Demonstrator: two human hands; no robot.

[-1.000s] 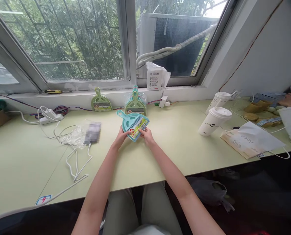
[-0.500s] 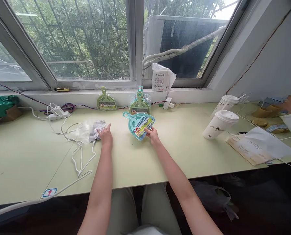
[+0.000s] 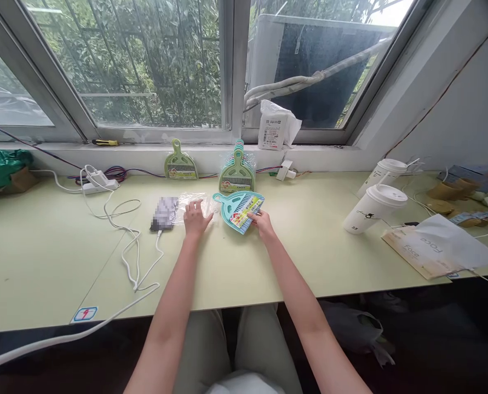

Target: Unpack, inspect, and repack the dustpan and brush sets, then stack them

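Observation:
My right hand (image 3: 262,223) grips the lower right edge of a light-blue mini dustpan and brush set (image 3: 237,205), which has a colourful label across its bristles. Its looped handle points left, and it is held tilted over the table. To the left, my left hand (image 3: 196,220) rests on a clear plastic bag (image 3: 194,200), fingers bent and thumb spread apart. Just left of that bag lies a blurred-out phone-like device (image 3: 164,214) with a white cable plugged in. Behind stand a stack of dustpan sets (image 3: 237,178), green in front, and a single green set (image 3: 181,164).
White cables (image 3: 135,246) and a power strip (image 3: 99,186) lie at left. Two white paper cups (image 3: 375,209) and a tissue pack (image 3: 441,246) stand at right. A white-wrapped box (image 3: 273,131) and a yellow-black tool (image 3: 105,142) sit on the sill.
My left hand and the plastic bag have moved right, off the phone-like device and toward the blue dustpan set. My right hand still holds the set. The view has shifted slightly.

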